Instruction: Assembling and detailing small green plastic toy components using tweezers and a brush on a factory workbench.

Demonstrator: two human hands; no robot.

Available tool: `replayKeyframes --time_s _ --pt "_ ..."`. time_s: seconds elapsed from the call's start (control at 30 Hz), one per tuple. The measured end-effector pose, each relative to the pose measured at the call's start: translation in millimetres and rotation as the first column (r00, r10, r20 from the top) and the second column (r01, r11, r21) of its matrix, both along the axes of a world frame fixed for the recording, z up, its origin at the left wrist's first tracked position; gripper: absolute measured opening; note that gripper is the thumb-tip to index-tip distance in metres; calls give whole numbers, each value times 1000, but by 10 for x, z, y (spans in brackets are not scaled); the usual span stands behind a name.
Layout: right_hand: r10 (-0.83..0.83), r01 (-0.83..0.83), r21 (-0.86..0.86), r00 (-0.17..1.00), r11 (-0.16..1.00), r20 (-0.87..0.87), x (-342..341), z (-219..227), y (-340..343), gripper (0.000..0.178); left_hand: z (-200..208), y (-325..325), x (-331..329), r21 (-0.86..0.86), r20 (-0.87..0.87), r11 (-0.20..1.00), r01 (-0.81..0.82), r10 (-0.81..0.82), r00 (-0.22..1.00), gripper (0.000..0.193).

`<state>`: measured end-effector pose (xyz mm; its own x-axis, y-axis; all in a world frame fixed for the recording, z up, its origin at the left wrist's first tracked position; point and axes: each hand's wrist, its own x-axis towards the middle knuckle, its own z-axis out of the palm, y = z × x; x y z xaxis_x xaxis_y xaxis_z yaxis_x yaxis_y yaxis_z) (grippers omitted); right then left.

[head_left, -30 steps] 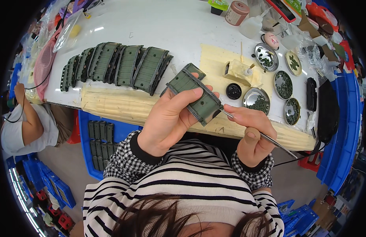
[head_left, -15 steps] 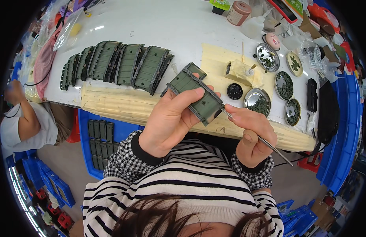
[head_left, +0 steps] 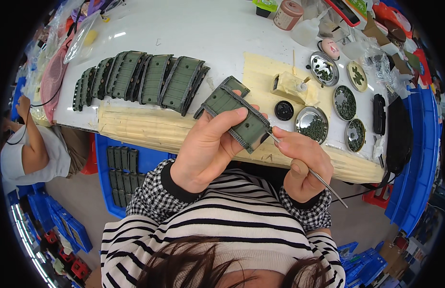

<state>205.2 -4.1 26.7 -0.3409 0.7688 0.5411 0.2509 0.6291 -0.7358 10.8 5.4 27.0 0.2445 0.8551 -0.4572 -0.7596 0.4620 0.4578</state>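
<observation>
My left hand [head_left: 203, 151] holds up a green moulded panel [head_left: 250, 128] with dark grey ribbed strips along its edges, the thumb lying on its face. The other fingers are mostly hidden behind it. In my right hand [head_left: 305, 162] is a slim metal rod-like tool [head_left: 329, 187], pinched near its front end. Its tip touches, or nearly touches, the panel's right edge; whether a small part sits there is too small to tell. Just beyond stand a black round dish [head_left: 284, 110] and a metal dish [head_left: 311, 126] of small green pieces.
Several similar green panels [head_left: 181, 84] lie in a row at the left of the white table [head_left: 193, 29]. More dishes [head_left: 346, 103] of small parts and a wrapped bottle holder [head_left: 292, 90] stand right. A blue bin [head_left: 103, 175] sits below. Another person's arm [head_left: 33, 144] shows far left.
My right hand and the metal tool have shifted slightly left, the tool's rear end swinging left and down. My left hand and the panel stay nearly still. The other person's arm has moved.
</observation>
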Motion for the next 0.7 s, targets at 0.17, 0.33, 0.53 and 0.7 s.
replayKeyframes --time_s 0.17,0.33,0.53,0.7 --pt "1 -1 -11 998 1000 -59 -8 -20 -17 22 9 11 -7 5 35 1000 8 -8 999 37" --pt "1 -2 -30 999 1000 -41 -7 60 -16 20 16 8 -4 15 8 1000 15 -15 1000 37" --pt "38 -41 67 998 997 45 22 133 27 24 -14 8 -13 -19 56 999 27 -25 998 35" --pt "43 -60 169 994 984 102 17 134 51 27 -34 2 -10 -15 156 1000 17 -15 988 34"
